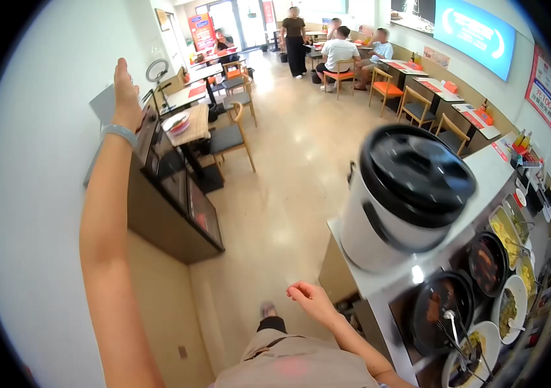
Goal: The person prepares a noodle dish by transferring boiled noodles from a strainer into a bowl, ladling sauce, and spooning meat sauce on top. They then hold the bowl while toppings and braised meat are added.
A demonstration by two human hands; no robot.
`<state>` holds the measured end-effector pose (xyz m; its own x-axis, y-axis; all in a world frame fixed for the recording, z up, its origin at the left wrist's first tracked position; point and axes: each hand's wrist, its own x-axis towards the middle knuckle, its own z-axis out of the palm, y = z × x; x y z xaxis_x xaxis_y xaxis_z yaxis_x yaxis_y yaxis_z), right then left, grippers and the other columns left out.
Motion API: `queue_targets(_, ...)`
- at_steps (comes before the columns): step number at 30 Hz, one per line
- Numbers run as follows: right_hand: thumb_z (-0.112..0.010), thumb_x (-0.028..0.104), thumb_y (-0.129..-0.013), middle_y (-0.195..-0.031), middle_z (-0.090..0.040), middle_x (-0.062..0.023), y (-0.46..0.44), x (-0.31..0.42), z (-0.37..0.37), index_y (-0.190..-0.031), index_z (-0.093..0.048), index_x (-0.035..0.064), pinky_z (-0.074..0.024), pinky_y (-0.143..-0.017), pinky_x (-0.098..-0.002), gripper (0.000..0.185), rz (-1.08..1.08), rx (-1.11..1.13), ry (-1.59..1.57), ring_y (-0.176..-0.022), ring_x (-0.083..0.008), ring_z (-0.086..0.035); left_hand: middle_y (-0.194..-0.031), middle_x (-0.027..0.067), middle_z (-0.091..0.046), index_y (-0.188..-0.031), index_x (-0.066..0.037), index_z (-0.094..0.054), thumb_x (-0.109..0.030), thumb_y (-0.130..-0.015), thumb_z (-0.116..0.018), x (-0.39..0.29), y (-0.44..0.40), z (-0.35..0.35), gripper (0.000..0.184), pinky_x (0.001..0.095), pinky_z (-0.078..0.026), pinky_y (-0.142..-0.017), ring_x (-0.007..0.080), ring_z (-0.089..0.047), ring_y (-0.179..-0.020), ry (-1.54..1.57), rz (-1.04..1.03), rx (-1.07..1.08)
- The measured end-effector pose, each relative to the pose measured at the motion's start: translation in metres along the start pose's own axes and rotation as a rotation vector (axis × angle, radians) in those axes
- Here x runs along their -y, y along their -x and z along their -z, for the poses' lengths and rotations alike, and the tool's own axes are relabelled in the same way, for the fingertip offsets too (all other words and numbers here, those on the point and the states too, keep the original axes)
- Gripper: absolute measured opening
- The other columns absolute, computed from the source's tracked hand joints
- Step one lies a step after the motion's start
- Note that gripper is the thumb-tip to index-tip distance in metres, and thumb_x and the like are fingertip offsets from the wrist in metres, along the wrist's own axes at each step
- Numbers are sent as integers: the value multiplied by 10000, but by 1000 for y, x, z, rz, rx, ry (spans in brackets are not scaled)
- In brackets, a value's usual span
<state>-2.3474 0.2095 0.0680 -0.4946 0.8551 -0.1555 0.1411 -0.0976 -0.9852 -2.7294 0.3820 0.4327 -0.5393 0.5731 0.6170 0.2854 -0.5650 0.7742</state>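
Standing black-lidded, the white container (408, 202) gleams, left grip (127, 100) flat, right grip (315, 304) half-curled, both empty.

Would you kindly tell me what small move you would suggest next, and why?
Probably a short step forward: the right hand appears to hold nothing beside the counter, the left hand is raised near the dark cabinet, and the floor runs ahead between cabinet and counter.
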Motion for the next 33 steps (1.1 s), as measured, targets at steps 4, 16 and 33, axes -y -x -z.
queue_targets(4, -552, 203, -877, -773, -623, -14, -133, 26, 7, -941, -625, 7, -429, -622, -223, 219, 47, -138, 111, -677, -71, -522, -1481, 155, -127, -1419, -19, -102, -515, -887, -402, 94, -121, -25, 787, 406, -119, -1093, 255, -110, -1370, -23, -63, -74)
queue_targets(16, -540, 146, -872, -776, -639, -63, -412, -23, 149, -893, -612, -9, -471, -627, -236, 172, -125, -709, -63, -703, -122, -595, -1446, 223, -188, -1378, 81, -138, -441, -890, -412, 402, -460, -161, 765, 342, -174, -1085, 304, -207, -1342, 16, -94, -216)
queue_targets(33, -570, 117, -832, -792, -632, -77, -1125, 88, 428, -911, -614, 12, -459, -672, -253, 138, 59, -331, 386, -732, -138, -577, -1392, 202, -309, -1344, 80, -252, -427, -907, -414, 755, -855, -223, 689, 336, -223, -1059, 280, -304, -1288, -134, -131, -384)
